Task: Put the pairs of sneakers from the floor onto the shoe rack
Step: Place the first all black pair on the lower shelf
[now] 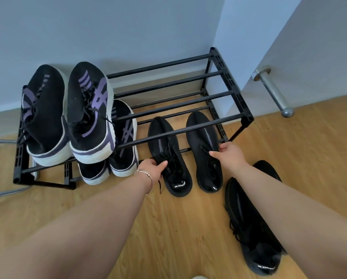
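Head view shows your left hand (152,165) pinching the laced upper of the left all-black sneaker (169,158), and your right hand (230,153) gripping the side of the right all-black sneaker (203,152). Both shoes point toes-first into the lower tier of the shoe rack (232,91), with their heels projecting past the front rail over the wooden floor (178,228).

Progress: one black-and-purple pair (67,113) rests on the top tier at the left end. A second black-and-purple pair (116,150) sits beneath it on the lower tier. You have the all-black pair partly inserted (not yet pushed fully home, by appearance). One further dark pair (251,228) remains on the floor beside your right forearm, so at least one pair is left.

Markings: a white label on the insole of the left all-black sneaker carries lettering too small to read with confidence. No brand name is legible elsewhere.
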